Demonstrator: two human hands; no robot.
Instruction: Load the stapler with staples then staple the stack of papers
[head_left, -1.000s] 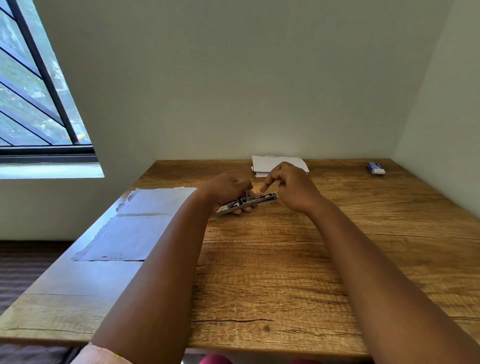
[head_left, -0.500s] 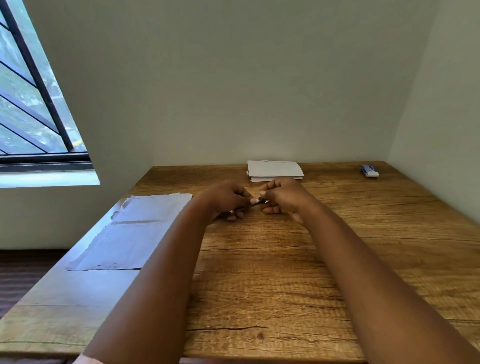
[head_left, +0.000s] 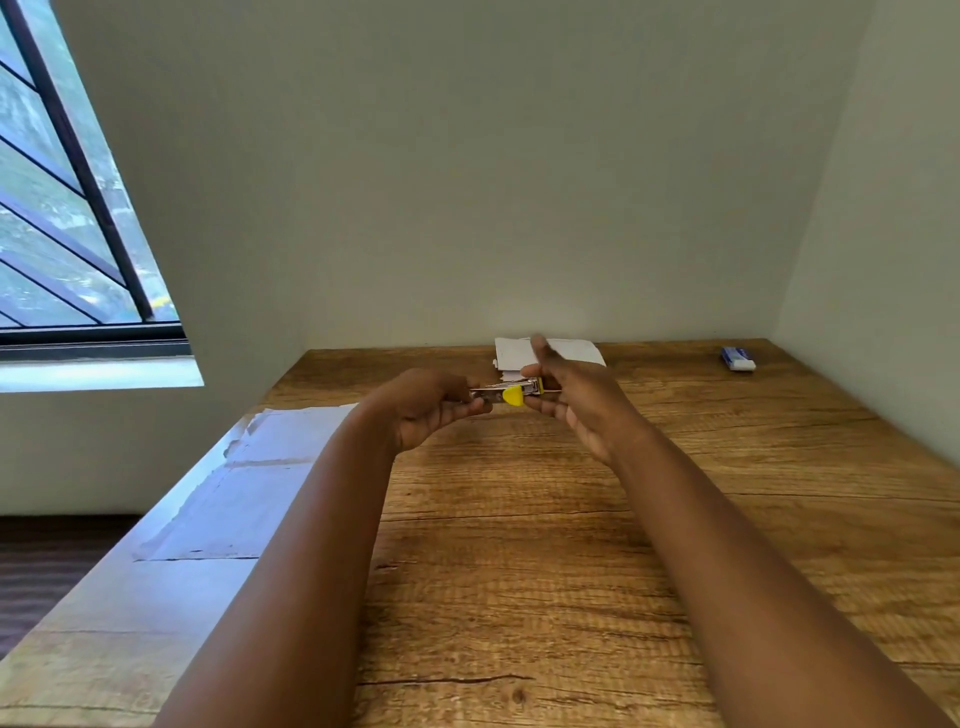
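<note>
A small metal stapler with yellow parts is held level above the middle of the wooden table. My left hand grips its left end. My right hand is at its right end, fingertips on the yellow tip, the forefinger raised. A stack of white papers lies flat at the far edge of the table, partly hidden behind my right hand. A small blue and white staple box sits at the far right corner. I cannot tell whether staples are inside the stapler.
Large pale sheets of paper cover the table's left side. Walls close the table in at the back and right. A window is on the left.
Both hands have lifted the stapler off the table and turned it, so its yellow parts now show. The right forefinger has come up.
</note>
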